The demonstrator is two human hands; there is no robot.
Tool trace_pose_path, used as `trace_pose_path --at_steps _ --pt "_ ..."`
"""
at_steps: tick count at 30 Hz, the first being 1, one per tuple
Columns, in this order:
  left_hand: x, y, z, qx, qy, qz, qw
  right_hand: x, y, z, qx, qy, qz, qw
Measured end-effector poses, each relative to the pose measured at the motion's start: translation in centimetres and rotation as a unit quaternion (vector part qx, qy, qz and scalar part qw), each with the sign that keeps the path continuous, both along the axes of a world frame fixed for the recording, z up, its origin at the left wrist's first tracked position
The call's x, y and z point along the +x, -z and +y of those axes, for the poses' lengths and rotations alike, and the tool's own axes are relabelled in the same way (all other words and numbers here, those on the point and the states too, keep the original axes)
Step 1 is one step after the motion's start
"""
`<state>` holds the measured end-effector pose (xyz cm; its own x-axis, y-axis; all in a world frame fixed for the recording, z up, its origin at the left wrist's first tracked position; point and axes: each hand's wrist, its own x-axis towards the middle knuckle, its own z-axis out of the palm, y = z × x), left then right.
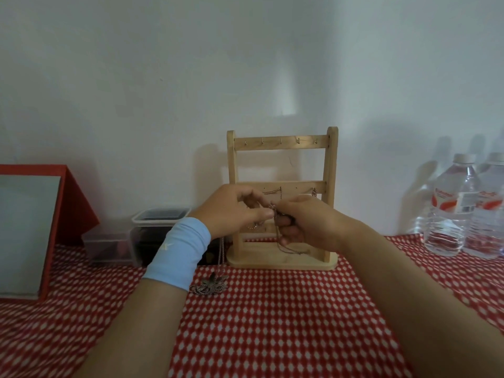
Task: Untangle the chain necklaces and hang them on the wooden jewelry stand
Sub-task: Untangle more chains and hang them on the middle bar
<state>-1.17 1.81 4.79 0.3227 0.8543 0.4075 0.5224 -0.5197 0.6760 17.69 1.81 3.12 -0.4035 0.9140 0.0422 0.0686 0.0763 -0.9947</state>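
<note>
A wooden jewelry stand [282,144] with small hooks on its bars stands against the wall. A thin chain [271,191] hangs on its middle bar. In front of the stand, my left hand [234,210] and my right hand [311,222] meet, both pinching a tangled chain necklace [273,211] between fingertips. A strand [286,249] drops from my right hand onto the stand's base. Another chain runs down below my left wrist to a flower-shaped pendant [210,285] lying on the cloth.
The table [272,323] wears a red cloth with white dots. Clear plastic boxes [136,236] sit to the left of the stand, a red box with a grey panel [41,227] at far left, and water bottles [458,208] at the right.
</note>
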Motion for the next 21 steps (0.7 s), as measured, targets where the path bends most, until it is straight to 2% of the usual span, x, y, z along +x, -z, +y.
trace_pose_path --at_steps 6,10,16,19,21 --pt "-0.1 -0.1 0.2 -0.003 -0.006 -0.01 1.0 -0.6 0.1 -0.2 -0.005 0.024 0.038 0.999" --pt "-0.4 -0.4 0.2 0.005 0.0 0.014 1.0 -0.2 0.0 -0.3 0.049 0.019 -0.031 0.998" --pt "-1.0 -1.0 0.0 0.017 -0.021 0.114 0.993 -0.3 0.7 0.1 0.056 0.058 -0.073 0.994" --pt "-0.9 -0.9 0.1 0.019 -0.033 0.115 0.993 -0.8 1.1 0.3 0.045 0.067 -0.053 0.995" --pt "-0.7 -0.8 0.2 0.008 -0.03 0.088 0.996 -1.2 1.2 0.4 0.0 0.055 0.006 0.998"
